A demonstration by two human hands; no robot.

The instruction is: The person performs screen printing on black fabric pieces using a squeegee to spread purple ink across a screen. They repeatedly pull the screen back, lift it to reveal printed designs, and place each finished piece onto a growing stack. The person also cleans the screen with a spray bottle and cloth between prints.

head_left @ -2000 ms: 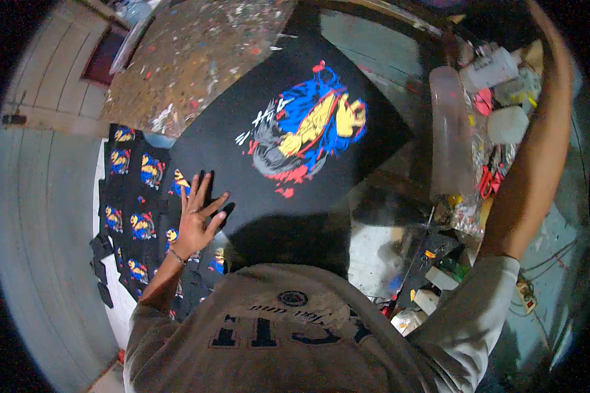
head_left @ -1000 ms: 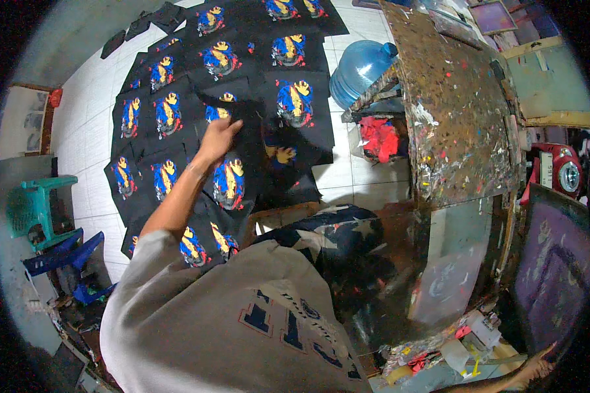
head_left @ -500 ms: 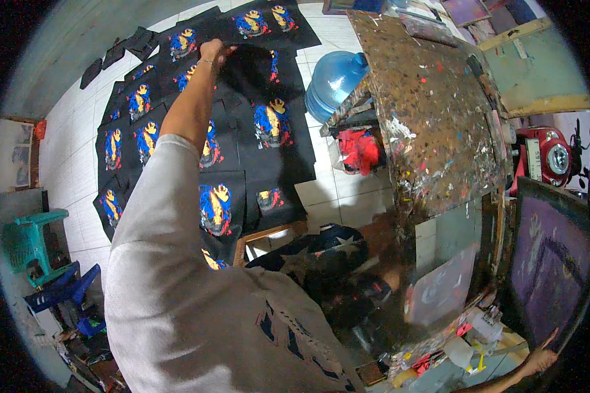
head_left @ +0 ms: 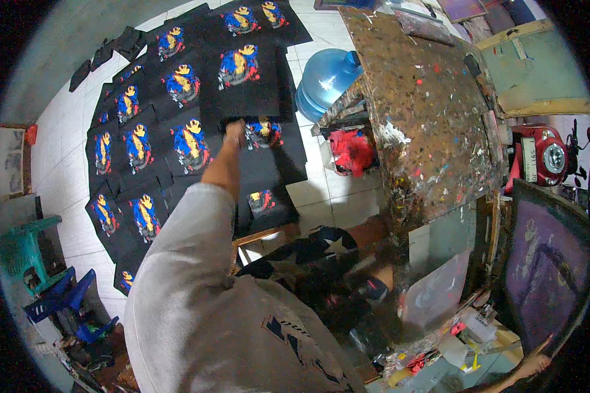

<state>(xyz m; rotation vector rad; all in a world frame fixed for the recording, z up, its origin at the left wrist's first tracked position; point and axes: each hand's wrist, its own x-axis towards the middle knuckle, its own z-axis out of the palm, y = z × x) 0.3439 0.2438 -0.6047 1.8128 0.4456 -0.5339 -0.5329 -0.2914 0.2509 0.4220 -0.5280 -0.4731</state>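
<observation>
Many black fabric pieces with a blue, yellow and red print lie overlapping on the floor. My left hand (head_left: 235,133) is closed at the lower edge of one black printed fabric piece (head_left: 239,95); its fingers are slightly blurred. That piece overlaps the top of another print (head_left: 263,133) just below. Far to the lower right, my right hand (head_left: 534,365) is closed around the lower edge of a framed purple printing screen (head_left: 544,242), which stands tilted beside the workbench.
A paint-spattered board (head_left: 432,131) stands to the right, with a blue water jug (head_left: 328,82) and a red cloth (head_left: 351,152) beside it. A green plastic stool (head_left: 29,252) is at the left. A red motorcycle (head_left: 545,157) stands at the far right.
My left hand has come nearer, down and slightly right, from the far pieces. The dark piece by it now lies spread with its print showing. My right hand stays at the screen frame.
</observation>
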